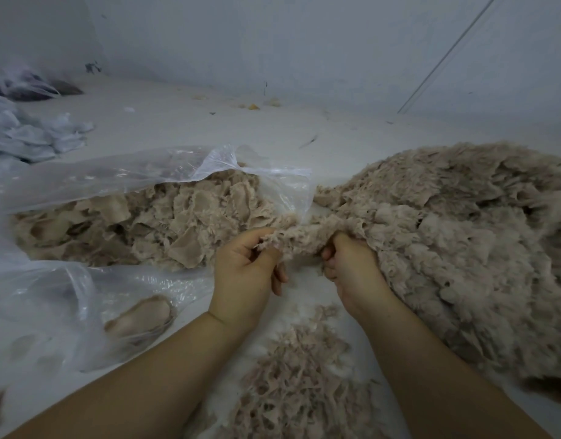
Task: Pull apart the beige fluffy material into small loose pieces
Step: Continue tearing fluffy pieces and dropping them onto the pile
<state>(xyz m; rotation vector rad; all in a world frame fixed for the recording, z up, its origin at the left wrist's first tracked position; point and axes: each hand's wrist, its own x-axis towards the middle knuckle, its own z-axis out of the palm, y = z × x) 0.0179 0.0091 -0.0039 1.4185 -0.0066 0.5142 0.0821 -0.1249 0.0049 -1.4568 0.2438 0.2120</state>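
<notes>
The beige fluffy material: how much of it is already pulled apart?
Done: a small shredded pile lies between the forearms. In hand: both hands, left and right, grip one strip. Left: the big heap and the bagful, so most remains.

View: one wide-angle camera on my head, no second view to share with.
Facing: forward and down, over my forearms to my left hand (pixel 247 267) and right hand (pixel 352 270).
Nearness: close; my forearms fill the bottom edge.
Reach: the white floor (pixel 178 122) runs up to the wall (pixel 304 36) at the top.
Distortion: edges curve and blur.
</notes>
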